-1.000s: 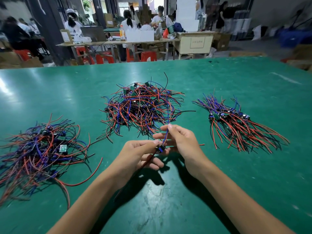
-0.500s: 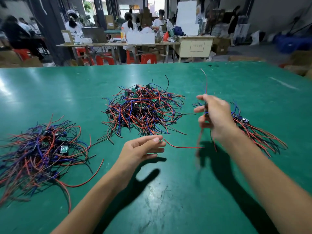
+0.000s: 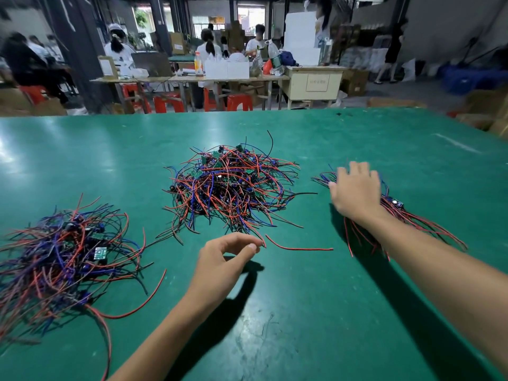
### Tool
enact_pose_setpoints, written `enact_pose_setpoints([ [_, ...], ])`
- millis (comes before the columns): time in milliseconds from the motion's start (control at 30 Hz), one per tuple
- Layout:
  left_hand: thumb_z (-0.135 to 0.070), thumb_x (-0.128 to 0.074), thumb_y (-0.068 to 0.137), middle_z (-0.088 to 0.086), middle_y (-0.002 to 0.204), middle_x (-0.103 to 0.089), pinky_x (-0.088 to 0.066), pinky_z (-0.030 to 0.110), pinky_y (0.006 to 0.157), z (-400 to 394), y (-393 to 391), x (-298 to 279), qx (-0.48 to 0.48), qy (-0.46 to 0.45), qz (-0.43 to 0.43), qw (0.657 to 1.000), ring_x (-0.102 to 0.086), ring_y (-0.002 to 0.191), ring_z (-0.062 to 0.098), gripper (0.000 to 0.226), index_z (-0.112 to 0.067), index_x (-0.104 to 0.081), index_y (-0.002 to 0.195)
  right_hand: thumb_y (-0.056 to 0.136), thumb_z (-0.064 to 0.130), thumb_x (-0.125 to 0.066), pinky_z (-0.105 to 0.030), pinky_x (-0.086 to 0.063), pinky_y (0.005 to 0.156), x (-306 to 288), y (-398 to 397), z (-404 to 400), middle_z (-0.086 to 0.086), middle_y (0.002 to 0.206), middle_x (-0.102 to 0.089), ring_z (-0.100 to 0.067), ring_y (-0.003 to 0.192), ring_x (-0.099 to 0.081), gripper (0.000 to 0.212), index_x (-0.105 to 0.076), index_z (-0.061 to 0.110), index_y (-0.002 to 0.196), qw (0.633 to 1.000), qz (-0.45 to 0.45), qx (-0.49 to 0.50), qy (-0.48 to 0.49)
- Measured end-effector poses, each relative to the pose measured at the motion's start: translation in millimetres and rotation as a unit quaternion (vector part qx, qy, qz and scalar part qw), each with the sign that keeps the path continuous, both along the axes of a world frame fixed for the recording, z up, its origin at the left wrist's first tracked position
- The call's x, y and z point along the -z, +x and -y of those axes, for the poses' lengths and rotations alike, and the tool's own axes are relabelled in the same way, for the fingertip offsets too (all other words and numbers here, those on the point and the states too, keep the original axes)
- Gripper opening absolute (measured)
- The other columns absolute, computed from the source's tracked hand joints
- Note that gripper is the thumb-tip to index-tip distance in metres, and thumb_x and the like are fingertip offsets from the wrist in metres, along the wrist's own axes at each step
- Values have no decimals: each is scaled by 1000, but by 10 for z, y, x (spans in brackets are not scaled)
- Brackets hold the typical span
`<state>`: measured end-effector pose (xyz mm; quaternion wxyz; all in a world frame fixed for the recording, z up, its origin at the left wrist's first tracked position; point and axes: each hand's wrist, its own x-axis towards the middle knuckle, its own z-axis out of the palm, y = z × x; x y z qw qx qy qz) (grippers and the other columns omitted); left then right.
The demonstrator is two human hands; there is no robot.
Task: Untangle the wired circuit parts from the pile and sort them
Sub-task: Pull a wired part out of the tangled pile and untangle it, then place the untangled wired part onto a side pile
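Your right hand lies flat with fingers spread over the sorted bundle at three o'clock on the green tabletop; nothing shows pinched in it, and the blur hides whether the fingers press the wires or hover just above them. Your left hand sits at six o'clock, thumb and forefinger curled toward each other with a small gap between them, holding nothing. It is just beside the near edge of the central pile, the tangle you have yet to work through, at twelve o'clock. A second heap of wired parts lies at nine o'clock, well apart from the others. One loose red wire lies on the tabletop between your hands.

These parts will likely handle as very light things: thin, limp leads on small green boards. The leads snag and loop round one another, so a hard pull would probably drag half the pile along or strain a solder joint. Judge it better to take hold at a board, or at the leads right where they leave it, and ease it upward while your other hand pins the pile down. The insulation looks smooth, so expect a pinch on a bare lead to slip.
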<state>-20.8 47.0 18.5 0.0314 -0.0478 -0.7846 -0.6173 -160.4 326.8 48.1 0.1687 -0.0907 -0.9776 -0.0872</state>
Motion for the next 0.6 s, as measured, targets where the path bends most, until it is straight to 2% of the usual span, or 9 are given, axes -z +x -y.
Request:
enact_pose_setpoints([
  [67,-10,-67,94,-2,84,-77,-56,33,79,-12,-2,15,2,-8,-5,1000,-75,84,24,21,-24,-80,86,99,27,-49,-39,-43,94,-2,-7,225,-10,125,-63,-30,120,-52,29,-63,17,123,992,-23,-124,-27],
  [133,-11,-68,93,2,82,-76,-56,41,79,-22,-3,26,1,-22,-15,1000,-72,84,29,20,-25,-80,85,98,25,-50,-38,-43,95,43,23,493,-7,123,-65,-28,119,-55,28,-65,21,122,980,28,-167,-105],
  [233,-11,-69,93,2,80,-76,-55,35,74,-11,-5,36,4,-36,-25,999,-69,81,29,19,-25,-80,85,101,27,-47,-41,-44,98,252,52,766,-12,129,-59,-32,122,-52,33,-57,14,129,972,83,-152,-161],
  [300,-12,-69,92,-3,78,-75,-50,20,63,5,-7,32,2,-44,-34,998,-67,73,17,21,-27,-79,84,102,27,-46,-41,-43,99,362,54,797,-11,130,-57,-31,123,-49,33,-55,17,132,976,65,-146,-151],
  [367,-12,-69,92,-6,78,-75,-45,12,60,12,-18,20,-5,-51,-38,998,-65,71,10,22,-28,-79,83,104,28,-46,-41,-43,97,403,63,790,-9,125,-57,-30,121,-49,30,-57,23,130,974,42,-151,-161],
  [500,-11,-70,92,-4,76,-75,-45,13,59,-8,-10,21,0,-55,-42,998,-62,67,6,21,-27,-79,83,102,26,-49,-41,-42,94,389,110,735,-5,122,-60,-27,117,-52,24,-59,22,124,968,-5,-181,-176],
  [600,-12,-70,93,-6,74,-74,-44,12,58,-7,-2,21,5,-57,-45,997,-59,63,4,20,-26,-79,84,95,15,-52,-40,-41,96,209,31,425,-9,125,-64,-30,119,-54,33,-61,19,126,974,-83,-81,-193],
])
